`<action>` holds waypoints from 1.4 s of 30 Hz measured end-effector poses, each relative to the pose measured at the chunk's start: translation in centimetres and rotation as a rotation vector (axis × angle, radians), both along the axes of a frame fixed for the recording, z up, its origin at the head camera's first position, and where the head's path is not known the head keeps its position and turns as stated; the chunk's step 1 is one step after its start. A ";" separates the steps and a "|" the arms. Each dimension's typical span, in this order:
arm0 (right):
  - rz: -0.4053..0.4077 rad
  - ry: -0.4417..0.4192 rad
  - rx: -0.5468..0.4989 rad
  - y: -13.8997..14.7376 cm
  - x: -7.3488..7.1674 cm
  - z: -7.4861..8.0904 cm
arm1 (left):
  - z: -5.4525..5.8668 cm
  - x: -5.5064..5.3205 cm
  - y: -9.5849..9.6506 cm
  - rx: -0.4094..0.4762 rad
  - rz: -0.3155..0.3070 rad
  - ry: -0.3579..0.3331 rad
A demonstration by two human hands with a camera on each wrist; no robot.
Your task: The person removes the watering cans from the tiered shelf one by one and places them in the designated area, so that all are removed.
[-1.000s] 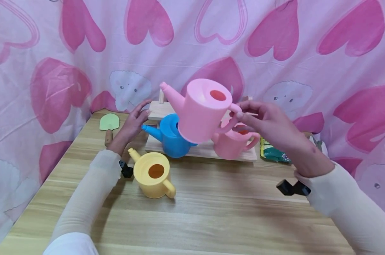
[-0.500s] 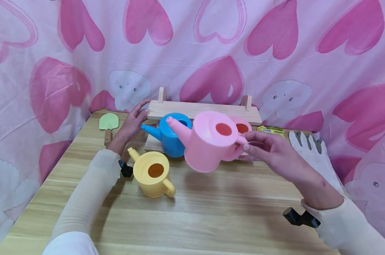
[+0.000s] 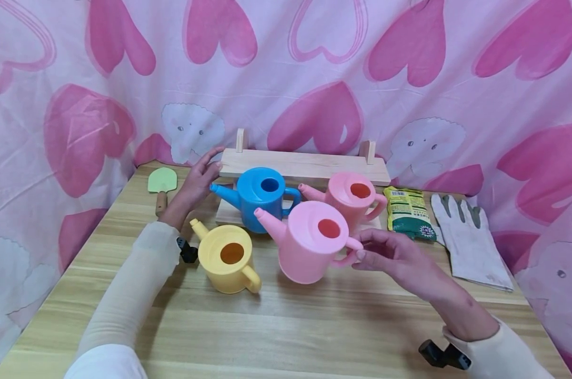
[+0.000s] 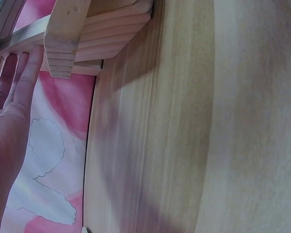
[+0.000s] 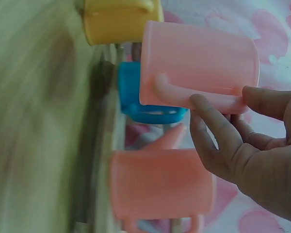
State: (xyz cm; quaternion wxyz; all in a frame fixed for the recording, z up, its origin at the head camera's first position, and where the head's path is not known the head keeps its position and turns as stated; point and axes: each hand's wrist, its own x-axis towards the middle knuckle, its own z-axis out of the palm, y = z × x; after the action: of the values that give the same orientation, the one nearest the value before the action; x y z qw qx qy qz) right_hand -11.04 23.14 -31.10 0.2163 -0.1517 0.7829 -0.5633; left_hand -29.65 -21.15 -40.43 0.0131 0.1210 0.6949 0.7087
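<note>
Trowel [image 3: 162,182]: lies at the left of the frame, green blade toward the top, wooden grip toward the bottom.
Left hand [image 3: 194,185]: fingers extended, tips touching the left end of the wooden shelf [image 3: 297,162]; same place as a second ago.
Yellow can [image 3: 221,276]: stands on the worktop [image 3: 286,337], below and left of centre, unmoved; spout to the upper left, handle to the lower right.
Blue can [image 3: 259,206]: on the shelf's lower board; spout left, handle right, the handle now in sight.
Light pink can [image 3: 306,252]: near the centre, held above the worktop, lower in the frame than a second ago, when it hung before the shelf's upper board. Spout to the upper left, handle right; its long axis slopes gently down rightward, body nearly upright.
Darker pink can [image 3: 347,205]: on the lower board, right of centre, less covered than before; spout to the upper left.
Right hand [image 3: 392,258]: thumb and fingers pinch the light pink can's handle; it has come down with it.
Packet [image 3: 409,213]: yellow and green, flat at right, now uncovered.
Glove [image 3: 472,247]: white, far right, fingers toward the top.
Room: pale wood-grain top; pink heart-printed cloth [image 3: 267,89] hangs behind and at both sides.
</note>
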 end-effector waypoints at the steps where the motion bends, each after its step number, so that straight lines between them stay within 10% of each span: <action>1: -0.006 -0.006 0.008 -0.1 0.1 -0.3 | 0.0 0.0 0.0 0.005 -0.001 -0.002; 17: 0.007 -0.008 0.096 -1.3 0.1 -4.9 | 0.1 0.1 -0.2 0.045 -0.005 -0.022; 42: 0.027 -0.080 0.105 -2.1 -0.5 -6.6 | -0.1 0.0 -0.1 0.051 -0.013 -0.010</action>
State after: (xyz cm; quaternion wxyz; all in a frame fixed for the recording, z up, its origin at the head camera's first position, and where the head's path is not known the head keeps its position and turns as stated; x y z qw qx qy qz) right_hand -11.54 21.08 -37.68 0.2626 -0.1282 0.7999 -0.5241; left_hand -29.63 -21.26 -40.55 0.0183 0.1222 0.6756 0.7269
